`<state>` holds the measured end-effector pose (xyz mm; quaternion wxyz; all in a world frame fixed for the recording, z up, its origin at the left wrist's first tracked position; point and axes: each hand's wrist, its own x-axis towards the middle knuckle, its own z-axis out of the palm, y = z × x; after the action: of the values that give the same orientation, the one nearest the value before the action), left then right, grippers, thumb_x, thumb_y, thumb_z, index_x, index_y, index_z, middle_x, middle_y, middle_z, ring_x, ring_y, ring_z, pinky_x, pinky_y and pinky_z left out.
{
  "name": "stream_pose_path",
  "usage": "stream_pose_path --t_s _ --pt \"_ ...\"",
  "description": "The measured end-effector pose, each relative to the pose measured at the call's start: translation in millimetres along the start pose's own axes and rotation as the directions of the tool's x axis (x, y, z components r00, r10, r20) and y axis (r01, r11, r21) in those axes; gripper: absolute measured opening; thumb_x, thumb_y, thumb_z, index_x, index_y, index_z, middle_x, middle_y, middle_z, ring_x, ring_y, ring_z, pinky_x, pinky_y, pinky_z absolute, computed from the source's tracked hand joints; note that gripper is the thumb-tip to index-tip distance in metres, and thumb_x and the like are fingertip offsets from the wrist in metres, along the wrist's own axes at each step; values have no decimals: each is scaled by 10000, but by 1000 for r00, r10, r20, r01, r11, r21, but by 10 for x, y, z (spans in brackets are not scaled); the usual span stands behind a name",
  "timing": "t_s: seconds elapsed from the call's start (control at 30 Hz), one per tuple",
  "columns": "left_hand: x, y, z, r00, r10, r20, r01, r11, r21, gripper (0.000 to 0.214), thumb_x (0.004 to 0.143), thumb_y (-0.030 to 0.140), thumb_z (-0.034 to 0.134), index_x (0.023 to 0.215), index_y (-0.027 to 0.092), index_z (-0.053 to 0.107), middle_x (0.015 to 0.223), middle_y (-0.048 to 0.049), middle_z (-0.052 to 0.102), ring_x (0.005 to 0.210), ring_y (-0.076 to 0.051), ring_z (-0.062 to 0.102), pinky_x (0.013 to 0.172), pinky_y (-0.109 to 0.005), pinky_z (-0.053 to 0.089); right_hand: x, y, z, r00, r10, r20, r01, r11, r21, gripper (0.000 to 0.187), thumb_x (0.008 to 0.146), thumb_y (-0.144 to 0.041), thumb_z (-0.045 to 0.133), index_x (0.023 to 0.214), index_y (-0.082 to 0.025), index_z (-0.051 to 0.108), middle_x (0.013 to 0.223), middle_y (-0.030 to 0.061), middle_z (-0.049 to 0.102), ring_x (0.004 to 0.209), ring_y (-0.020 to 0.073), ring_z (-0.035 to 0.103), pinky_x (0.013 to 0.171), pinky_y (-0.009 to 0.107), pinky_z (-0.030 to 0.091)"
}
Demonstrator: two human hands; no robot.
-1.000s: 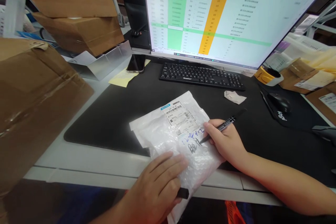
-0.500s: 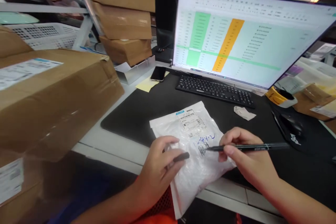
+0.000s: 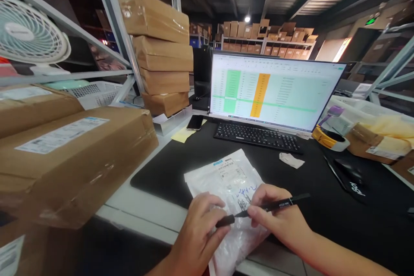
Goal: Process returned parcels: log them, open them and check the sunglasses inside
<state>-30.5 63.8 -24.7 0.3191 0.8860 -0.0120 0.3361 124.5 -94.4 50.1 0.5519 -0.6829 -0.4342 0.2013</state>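
Observation:
A white padded mailer bag with a shipping label and blue handwriting lies on the black desk mat at the near edge of the desk. My right hand pinches a black pen just above the bag. My left hand holds the pen cap between thumb and fingers. The pen tip and the cap's open end meet over the bag. Both hands hover at the bag's near half.
Taped cardboard boxes crowd the left side, with a stack further back. A monitor with a spreadsheet, keyboard, phone, crumpled paper, tape roll and mouse lie beyond. A fan sits on shelving.
My right hand stopped writing and lifted the pen off the bag. My left hand came off the bag with the cap, and pen tip and cap have come together. The camera tilted up.

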Motion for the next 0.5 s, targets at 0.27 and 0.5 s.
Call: stream_pose_path --t_s 0.27,0.5 --pt "45 -52 18 995 96 -2 -95 993 74 139 968 291 525 1018 228 638 1079 -73 598 1055 -228 554 990 -399 472 -42 28 2 996 -91 -19 90 995 -34 244 777 -356 732 653 -180 619 532 1 643 478 110 595 481 201 446" --pt "98 -1 129 970 241 11 -241 969 49 330 1032 375 351 869 200 578 712 -19 589 663 -165 527 755 -331 506 -141 273 -20 975 -190 113 207 966 -155 295 725 -477 806 666 -204 711 539 -23 621 494 83 512 489 205 385"
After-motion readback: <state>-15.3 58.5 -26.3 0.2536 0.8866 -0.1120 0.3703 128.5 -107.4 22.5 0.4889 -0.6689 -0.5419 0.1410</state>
